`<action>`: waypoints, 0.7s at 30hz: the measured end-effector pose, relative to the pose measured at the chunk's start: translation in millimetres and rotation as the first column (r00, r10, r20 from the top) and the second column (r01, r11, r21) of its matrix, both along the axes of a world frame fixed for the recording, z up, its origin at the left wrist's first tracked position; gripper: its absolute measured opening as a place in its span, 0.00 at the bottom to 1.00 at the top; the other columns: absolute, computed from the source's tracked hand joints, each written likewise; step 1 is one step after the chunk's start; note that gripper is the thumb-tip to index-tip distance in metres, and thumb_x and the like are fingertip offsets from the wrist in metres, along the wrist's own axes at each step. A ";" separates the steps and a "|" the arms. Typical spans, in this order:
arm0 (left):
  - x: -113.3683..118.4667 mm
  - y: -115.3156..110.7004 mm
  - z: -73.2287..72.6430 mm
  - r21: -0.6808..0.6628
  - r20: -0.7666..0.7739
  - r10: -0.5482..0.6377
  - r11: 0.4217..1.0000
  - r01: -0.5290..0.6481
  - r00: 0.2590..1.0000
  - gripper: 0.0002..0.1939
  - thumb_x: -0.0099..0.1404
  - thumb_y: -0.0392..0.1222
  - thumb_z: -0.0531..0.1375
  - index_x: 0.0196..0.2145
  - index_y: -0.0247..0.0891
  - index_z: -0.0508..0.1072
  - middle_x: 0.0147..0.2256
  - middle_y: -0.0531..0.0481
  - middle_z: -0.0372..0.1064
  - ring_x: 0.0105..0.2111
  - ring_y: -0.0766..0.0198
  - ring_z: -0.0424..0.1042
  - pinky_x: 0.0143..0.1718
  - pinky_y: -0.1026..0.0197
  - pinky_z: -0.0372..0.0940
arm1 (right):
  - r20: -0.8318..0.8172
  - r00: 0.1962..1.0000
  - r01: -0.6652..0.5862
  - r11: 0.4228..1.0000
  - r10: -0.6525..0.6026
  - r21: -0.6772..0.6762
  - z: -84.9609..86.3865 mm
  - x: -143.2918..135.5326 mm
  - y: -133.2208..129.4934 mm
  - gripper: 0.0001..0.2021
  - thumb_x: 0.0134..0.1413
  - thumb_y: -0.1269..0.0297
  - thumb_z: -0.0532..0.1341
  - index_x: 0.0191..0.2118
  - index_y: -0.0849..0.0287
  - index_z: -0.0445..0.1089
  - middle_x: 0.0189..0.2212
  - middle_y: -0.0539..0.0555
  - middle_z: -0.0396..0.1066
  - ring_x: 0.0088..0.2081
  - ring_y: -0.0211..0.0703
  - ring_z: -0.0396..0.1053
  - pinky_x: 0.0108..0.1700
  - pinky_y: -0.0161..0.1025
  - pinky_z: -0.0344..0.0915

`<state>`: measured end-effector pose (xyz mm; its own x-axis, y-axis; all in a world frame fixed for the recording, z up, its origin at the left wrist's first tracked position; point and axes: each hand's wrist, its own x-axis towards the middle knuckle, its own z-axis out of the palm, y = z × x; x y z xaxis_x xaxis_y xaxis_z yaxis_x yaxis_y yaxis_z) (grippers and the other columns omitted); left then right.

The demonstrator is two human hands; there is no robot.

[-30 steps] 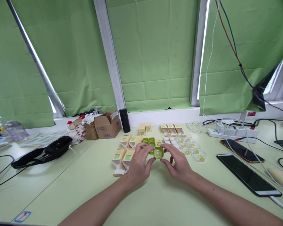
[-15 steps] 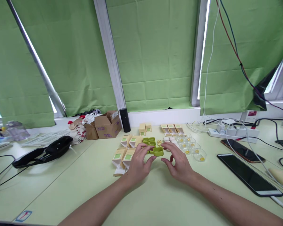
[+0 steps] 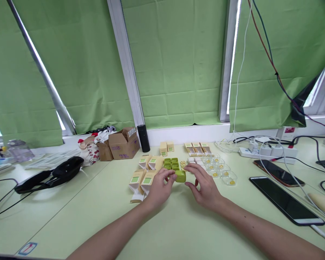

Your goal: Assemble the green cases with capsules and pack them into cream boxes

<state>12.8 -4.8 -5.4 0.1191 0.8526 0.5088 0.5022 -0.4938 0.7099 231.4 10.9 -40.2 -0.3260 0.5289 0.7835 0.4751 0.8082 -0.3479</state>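
Green box [image 3: 180, 176] is sitting pinched in the left hand [image 3: 160, 186]. Right hand [image 3: 205, 183] is curving its fingers wide near it.

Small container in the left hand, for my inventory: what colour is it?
The small container in the left hand is yellowish green, clearest in the head view.

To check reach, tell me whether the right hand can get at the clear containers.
Probably yes: the clear containers sit just to the right of the right hand, with nothing visible standing between.
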 end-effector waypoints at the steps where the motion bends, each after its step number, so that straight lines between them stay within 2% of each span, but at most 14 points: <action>1: 0.6 0.1 0.1 -0.016 0.007 0.004 1.000 -0.003 1.000 0.16 0.75 0.52 0.60 0.43 0.39 0.83 0.40 0.43 0.77 0.41 0.55 0.76 0.41 0.56 0.71 | 0.008 1.000 0.005 1.000 -0.005 0.005 -0.1 -0.1 0.1 0.22 0.69 0.65 0.60 0.66 0.51 0.62 0.62 0.64 0.68 0.60 0.58 0.72 0.48 0.51 0.81; 8: 4.5 -3.3 2.9 -0.113 0.027 0.016 0.994 -0.013 1.000 0.24 0.74 0.59 0.57 0.31 0.38 0.78 0.36 0.45 0.78 0.38 0.56 0.75 0.39 0.58 0.68 | 0.044 0.999 0.027 0.999 -0.027 0.018 -2.0 -2.4 1.9 0.20 0.68 0.66 0.61 0.63 0.52 0.63 0.60 0.64 0.68 0.59 0.58 0.72 0.42 0.47 0.81; 12: 5.6 -2.6 2.3 -0.137 0.054 0.019 0.991 -0.012 0.998 0.25 0.74 0.60 0.57 0.29 0.37 0.76 0.36 0.46 0.77 0.37 0.56 0.74 0.39 0.58 0.66 | 0.018 1.000 0.009 1.000 -0.009 0.022 -2.6 -2.6 3.2 0.18 0.68 0.66 0.60 0.61 0.51 0.64 0.60 0.64 0.69 0.58 0.58 0.73 0.41 0.47 0.81; 18: 3.9 -1.3 1.4 -0.123 0.053 -0.026 0.992 0.032 0.998 0.27 0.75 0.60 0.55 0.28 0.37 0.76 0.33 0.47 0.75 0.36 0.56 0.73 0.38 0.59 0.64 | -0.004 0.999 -0.042 0.999 0.042 -0.016 0.6 -1.6 1.3 0.21 0.67 0.67 0.61 0.63 0.51 0.63 0.59 0.63 0.70 0.59 0.58 0.71 0.42 0.47 0.81; 21: 1.0 -1.3 1.2 -0.110 0.052 -0.071 0.991 0.076 0.996 0.26 0.76 0.58 0.54 0.29 0.38 0.78 0.33 0.47 0.76 0.38 0.55 0.74 0.41 0.58 0.65 | -0.035 0.997 -0.073 0.996 0.071 -0.046 1.0 -1.5 1.7 0.21 0.67 0.66 0.62 0.63 0.50 0.62 0.58 0.63 0.70 0.59 0.57 0.70 0.39 0.45 0.81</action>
<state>13.8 -6.1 -4.2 0.1612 0.8942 0.4176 0.4313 -0.4444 0.7852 229.9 12.7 -39.2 -0.3389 0.5415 0.7694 0.4038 0.8223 -0.4009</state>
